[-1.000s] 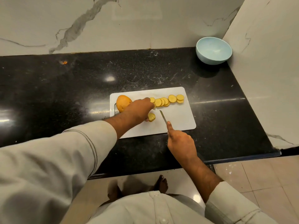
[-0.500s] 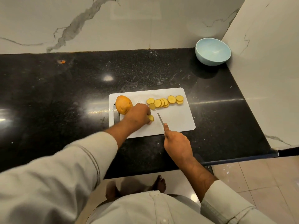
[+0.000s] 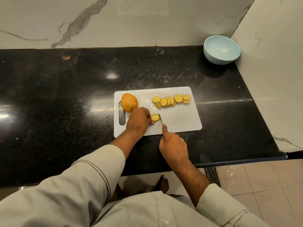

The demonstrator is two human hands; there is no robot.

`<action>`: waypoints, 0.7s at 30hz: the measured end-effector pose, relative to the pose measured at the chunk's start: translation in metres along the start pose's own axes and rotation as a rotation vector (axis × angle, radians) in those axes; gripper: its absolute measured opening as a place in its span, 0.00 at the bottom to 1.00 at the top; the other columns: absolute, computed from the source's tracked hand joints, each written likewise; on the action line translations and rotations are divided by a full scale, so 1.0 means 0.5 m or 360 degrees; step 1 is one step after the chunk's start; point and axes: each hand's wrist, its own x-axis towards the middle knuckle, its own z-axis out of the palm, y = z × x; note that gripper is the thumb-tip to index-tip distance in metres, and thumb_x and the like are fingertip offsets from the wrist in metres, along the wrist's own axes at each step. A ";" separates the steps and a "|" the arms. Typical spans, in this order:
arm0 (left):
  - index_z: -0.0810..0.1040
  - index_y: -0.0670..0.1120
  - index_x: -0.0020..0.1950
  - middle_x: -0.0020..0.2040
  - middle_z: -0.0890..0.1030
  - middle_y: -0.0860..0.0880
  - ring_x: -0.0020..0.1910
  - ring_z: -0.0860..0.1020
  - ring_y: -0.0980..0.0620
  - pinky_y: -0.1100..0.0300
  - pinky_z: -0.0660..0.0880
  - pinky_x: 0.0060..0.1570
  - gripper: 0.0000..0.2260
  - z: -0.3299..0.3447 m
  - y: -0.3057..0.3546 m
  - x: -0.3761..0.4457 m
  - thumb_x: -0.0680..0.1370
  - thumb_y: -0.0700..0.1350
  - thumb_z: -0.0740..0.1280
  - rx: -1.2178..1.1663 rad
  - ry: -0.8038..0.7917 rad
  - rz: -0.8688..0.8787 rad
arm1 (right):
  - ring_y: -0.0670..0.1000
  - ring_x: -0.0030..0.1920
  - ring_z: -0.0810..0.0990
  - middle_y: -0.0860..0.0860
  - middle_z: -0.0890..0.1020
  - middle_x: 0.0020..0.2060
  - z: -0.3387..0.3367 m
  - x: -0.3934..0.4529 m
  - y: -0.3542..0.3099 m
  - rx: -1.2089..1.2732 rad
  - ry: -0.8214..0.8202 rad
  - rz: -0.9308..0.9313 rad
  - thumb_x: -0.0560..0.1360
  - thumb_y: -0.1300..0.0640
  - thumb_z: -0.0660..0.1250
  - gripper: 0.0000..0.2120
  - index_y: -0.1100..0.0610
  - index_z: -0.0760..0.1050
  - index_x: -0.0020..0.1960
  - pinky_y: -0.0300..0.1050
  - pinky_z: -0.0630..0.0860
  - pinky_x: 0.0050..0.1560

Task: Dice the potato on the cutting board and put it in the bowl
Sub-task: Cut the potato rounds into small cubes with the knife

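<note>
Left hand [image 3: 138, 122] pinching a potato slice [image 3: 155, 117] on the white cutting board [image 3: 180, 119], right hand [image 3: 173, 145] gripping the knife [image 3: 160, 119] beside it, uncut potato piece [image 3: 129, 102] and row of slices [image 3: 171, 101] lying behind, blue bowl [image 3: 221, 49] sitting well apart.

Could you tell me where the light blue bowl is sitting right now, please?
In the head view, the bowl sits at the far right corner of the black counter, against the marble walls, well beyond the cutting board and apart from it.
</note>
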 end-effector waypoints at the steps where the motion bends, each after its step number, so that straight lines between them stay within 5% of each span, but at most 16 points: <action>1: 0.81 0.44 0.41 0.38 0.79 0.49 0.38 0.76 0.51 0.61 0.70 0.38 0.06 0.001 0.001 -0.001 0.70 0.45 0.76 -0.0012 0.0001 0.0009 | 0.45 0.34 0.73 0.50 0.76 0.42 0.001 0.000 -0.004 -0.0009 0.0004 -0.0002 0.82 0.52 0.54 0.26 0.51 0.51 0.78 0.38 0.71 0.33; 14: 0.74 0.48 0.45 0.36 0.74 0.53 0.36 0.73 0.53 0.60 0.69 0.35 0.15 -0.009 -0.005 0.007 0.66 0.42 0.79 -0.0191 -0.0028 0.0069 | 0.47 0.40 0.77 0.52 0.78 0.47 -0.005 0.010 -0.021 -0.0059 -0.0038 -0.0008 0.82 0.52 0.54 0.27 0.52 0.50 0.78 0.41 0.76 0.39; 21: 0.80 0.46 0.53 0.37 0.77 0.50 0.39 0.76 0.51 0.62 0.72 0.39 0.16 -0.017 0.001 0.013 0.67 0.41 0.78 -0.0194 -0.0125 0.0102 | 0.47 0.40 0.75 0.52 0.77 0.47 -0.004 0.013 -0.022 -0.0084 -0.0066 -0.0025 0.82 0.52 0.54 0.28 0.52 0.48 0.79 0.42 0.77 0.41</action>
